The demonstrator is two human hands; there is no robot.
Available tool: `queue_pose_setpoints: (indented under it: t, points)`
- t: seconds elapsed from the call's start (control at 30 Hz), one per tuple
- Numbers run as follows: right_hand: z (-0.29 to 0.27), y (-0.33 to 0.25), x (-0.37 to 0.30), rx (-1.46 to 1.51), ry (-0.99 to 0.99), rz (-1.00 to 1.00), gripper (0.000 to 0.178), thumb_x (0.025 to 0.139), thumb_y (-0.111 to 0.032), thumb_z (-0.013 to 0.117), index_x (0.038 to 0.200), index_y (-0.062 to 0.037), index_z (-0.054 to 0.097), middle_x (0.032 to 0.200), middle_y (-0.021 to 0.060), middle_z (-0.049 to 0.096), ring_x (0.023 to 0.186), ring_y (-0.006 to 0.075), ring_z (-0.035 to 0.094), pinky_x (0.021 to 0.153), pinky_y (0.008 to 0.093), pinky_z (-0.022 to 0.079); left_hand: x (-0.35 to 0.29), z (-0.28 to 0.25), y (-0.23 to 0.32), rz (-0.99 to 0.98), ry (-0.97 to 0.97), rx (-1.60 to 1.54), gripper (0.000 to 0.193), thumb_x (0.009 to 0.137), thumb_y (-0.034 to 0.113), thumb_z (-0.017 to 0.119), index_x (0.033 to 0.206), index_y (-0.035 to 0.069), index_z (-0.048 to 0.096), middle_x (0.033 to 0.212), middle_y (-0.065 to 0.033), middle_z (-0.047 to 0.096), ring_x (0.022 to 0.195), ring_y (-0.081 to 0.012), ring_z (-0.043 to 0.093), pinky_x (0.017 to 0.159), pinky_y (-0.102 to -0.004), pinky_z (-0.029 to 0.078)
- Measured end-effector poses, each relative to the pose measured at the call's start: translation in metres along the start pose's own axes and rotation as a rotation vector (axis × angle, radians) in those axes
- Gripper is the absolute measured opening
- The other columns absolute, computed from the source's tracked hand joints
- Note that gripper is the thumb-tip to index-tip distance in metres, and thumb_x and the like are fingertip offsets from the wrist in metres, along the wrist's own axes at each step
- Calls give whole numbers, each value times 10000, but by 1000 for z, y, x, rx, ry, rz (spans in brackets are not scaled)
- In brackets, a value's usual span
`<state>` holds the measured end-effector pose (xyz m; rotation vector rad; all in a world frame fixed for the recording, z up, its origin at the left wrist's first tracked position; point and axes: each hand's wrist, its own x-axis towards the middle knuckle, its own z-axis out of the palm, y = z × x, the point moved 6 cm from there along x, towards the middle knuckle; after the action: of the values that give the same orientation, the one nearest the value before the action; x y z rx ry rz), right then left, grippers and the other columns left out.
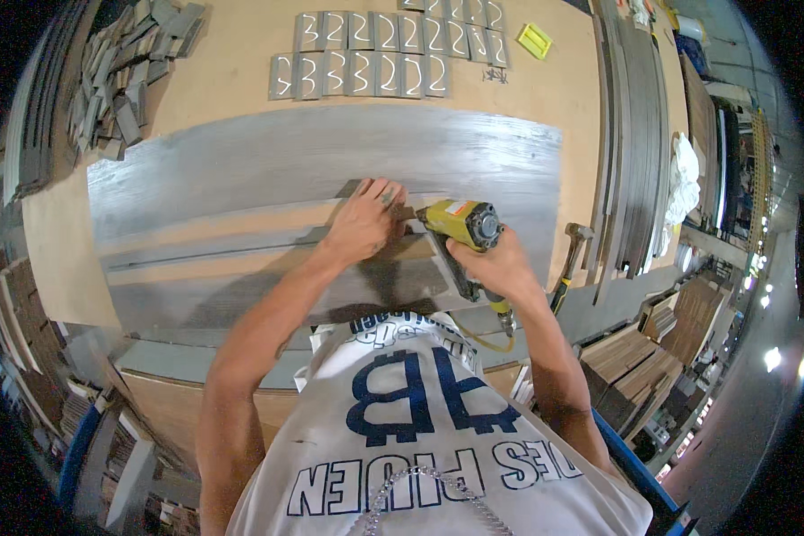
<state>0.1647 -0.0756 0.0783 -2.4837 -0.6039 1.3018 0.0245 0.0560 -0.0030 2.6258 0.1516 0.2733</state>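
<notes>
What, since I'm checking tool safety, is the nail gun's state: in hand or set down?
In hand: the right hand grips the nail gun by its handle, its front near the left hand.

a small yellow tray (535,41) lies toward the top — a crumpled white bundle (683,183), at right.

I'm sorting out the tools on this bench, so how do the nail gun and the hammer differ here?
The nail gun is held in the right hand; the hammer is not in either hand.
The nail gun has a bulky yellow body, while the hammer is slim, with a small head on a long handle.
The nail gun is over the grey panel; the hammer is farther right, beside the stacked boards.
Both show yellow and black.
</notes>
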Motion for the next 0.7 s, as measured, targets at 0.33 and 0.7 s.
queue_pose_setpoints:
  t: [0.33,0.7]
  points:
    - [7,-8,-2,-8,-9,-95,415,786,-350,722,945,33,698,862,252,704,876,399,700,781,444,560,2,5,-2,-61,-90,25,521,873,274,614,1255,-77,564,1225,-158,556,1182,-311,470,1021,-444,386]
    - [-48,22,8,-222,429,-33,541,795,-274,764,1197,40,584,964,260,688,948,398,685,796,495,540,-35,-15,-18,-288,-64,17,634,862,378,679,1357,16,520,1311,-153,513,1237,-344,430,1055,-482,335]
